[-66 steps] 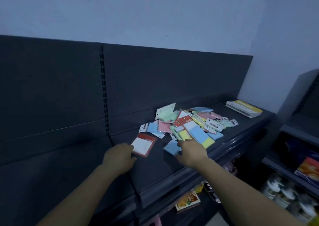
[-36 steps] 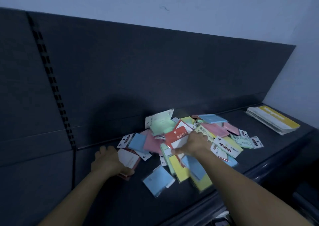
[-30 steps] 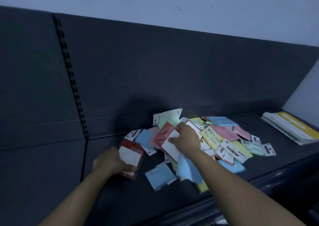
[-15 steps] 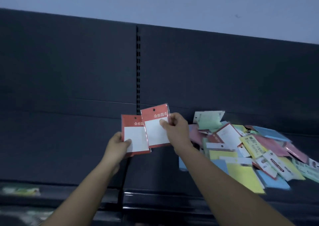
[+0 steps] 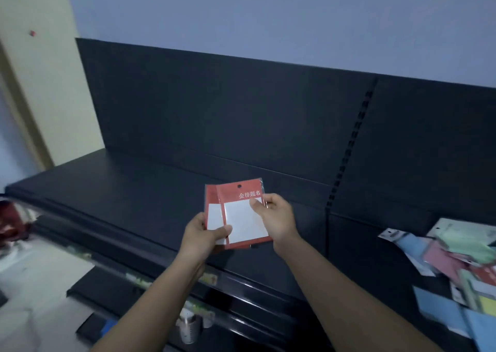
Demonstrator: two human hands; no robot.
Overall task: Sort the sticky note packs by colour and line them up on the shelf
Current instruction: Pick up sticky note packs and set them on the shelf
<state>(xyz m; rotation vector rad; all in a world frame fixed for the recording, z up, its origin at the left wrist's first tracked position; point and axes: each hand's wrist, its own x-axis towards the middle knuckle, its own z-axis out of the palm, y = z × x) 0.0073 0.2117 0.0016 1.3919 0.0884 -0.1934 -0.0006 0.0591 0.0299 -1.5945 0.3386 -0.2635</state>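
Above the dark grey metal shelf (image 5: pixel 120 190), we're holding two overlapping red-and-white wrapped sticky note packs (image 5: pixel 243 225): left grip (image 5: pixel 204 237) pinches their lower left, right grip (image 5: pixel 276 217) pinches the front one's right edge.

left hand (image 5: pixel 204 237): forearm extended, thumb pinching | right hand (image 5: pixel 276 218): forearm extended, thumb pinching

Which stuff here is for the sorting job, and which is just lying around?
For the job:
front red pack, pinched by the right hand
back red pack, held by the left hand
mixed pile of coloured packs
dark shelf

Just lying about:
shiny tin-like thing below the shelf
blurry red thing at far left
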